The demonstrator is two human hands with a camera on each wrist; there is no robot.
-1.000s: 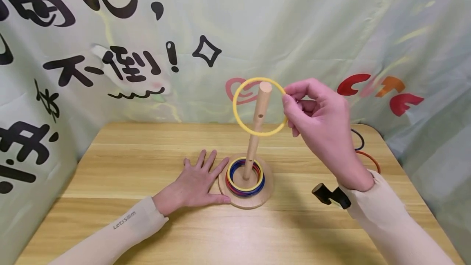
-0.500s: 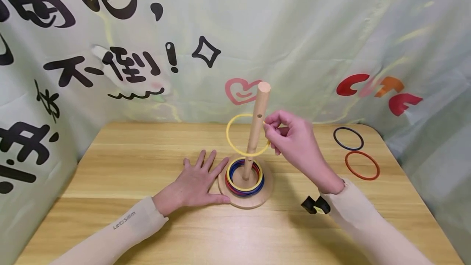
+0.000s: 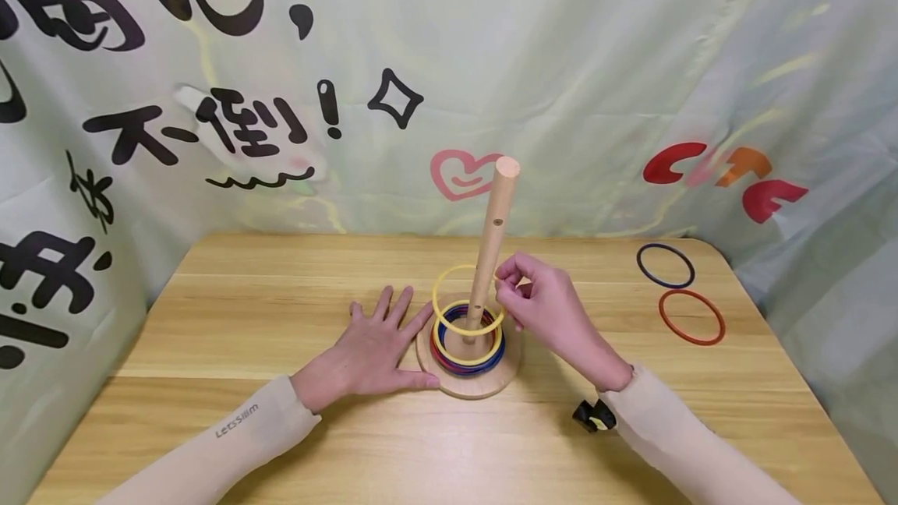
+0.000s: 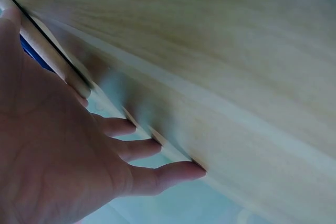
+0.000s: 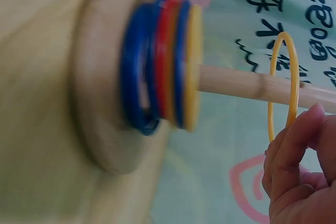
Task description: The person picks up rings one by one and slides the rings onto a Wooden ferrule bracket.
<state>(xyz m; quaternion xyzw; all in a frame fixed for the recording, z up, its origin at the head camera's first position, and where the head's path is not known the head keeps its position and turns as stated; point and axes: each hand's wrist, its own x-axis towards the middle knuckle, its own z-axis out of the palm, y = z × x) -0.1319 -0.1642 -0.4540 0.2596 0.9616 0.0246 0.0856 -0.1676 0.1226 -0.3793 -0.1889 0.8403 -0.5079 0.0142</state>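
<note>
Between thumb and fingers my right hand (image 3: 543, 302) pinches a yellow ring (image 5: 295, 72), which encircles the wooden peg (image 3: 493, 217) above the stack. Around the foot of that peg lie several stacked rings: blue ones (image 5: 134, 66), a red one (image 5: 164, 59) and, on top, another yellow ring (image 5: 195, 66). They rest on a round wooden base (image 3: 471, 388). My left hand (image 3: 372, 349) lies with fingers spread, its thumb and a finger touching the base's left edge. In the left wrist view, the fingers (image 4: 178, 177) of this hand rest on the tabletop.
On the right side of the wooden table (image 3: 252, 287) lie a dark blue ring (image 3: 665, 284) and an orange-red ring (image 3: 691, 341). Behind the table hangs a pale printed cloth (image 3: 547, 61), with more cloth at both sides.
My right hand has come down and to the left, bringing the yellow ring from the peg's top to low around the peg. The left hand stays where it was.
</note>
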